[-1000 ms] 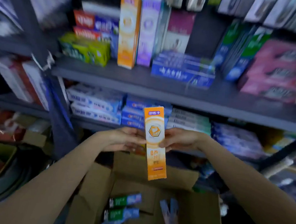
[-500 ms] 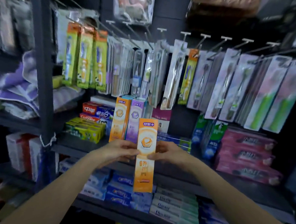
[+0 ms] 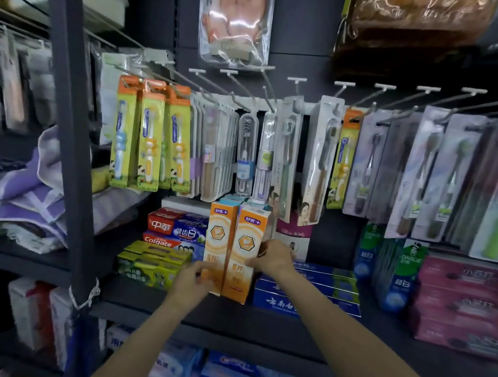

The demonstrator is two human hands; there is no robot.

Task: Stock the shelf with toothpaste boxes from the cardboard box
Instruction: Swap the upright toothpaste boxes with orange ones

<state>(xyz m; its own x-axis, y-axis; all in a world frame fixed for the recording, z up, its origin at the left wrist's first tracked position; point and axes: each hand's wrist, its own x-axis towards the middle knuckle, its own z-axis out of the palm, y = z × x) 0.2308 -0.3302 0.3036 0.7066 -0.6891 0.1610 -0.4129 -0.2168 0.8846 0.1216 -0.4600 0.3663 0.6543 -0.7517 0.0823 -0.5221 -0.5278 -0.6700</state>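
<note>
From the head view, we see two orange toothpaste boxes standing upright side by side on the dark shelf (image 3: 229,314). Our right hand (image 3: 274,259) curls round the right side of the nearer orange box (image 3: 243,254), pressing it against its twin orange box (image 3: 218,240) just left of it, probably to square the row. Our left hand (image 3: 191,280) touches the twin's lower front, though we cannot tell whether it grips. The cardboard box is out of view.

Two upright boxes (image 3: 232,250) on shelf (image 3: 258,326), between hands (image 3: 233,272).
</note>
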